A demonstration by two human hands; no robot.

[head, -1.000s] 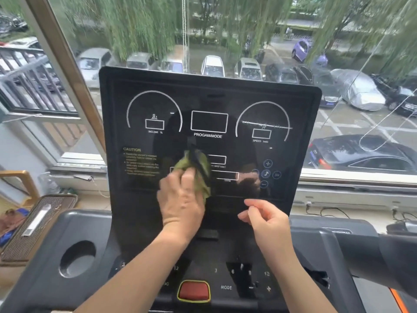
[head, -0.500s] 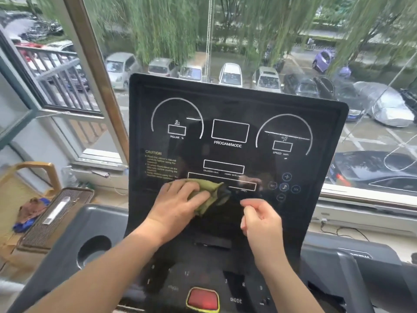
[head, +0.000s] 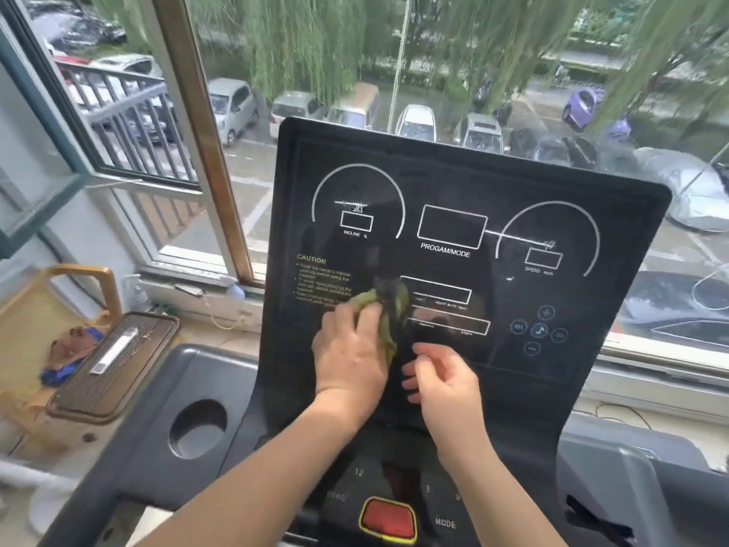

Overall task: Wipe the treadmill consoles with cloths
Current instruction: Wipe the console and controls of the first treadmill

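Where the left hand [head: 351,357] grips the cloth [head: 388,305], console [head: 453,183] lettering is hidden.

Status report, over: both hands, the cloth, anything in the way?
Left hand holds green cloth against console screen, beside caution text. Right hand loosely curled, holding nothing, close by. No obstruction seen.

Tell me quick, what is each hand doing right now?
Left hand: closed, gripping the crumpled olive-green cloth on the black treadmill console.
Right hand: open, fingers loosely curled, holding nothing.
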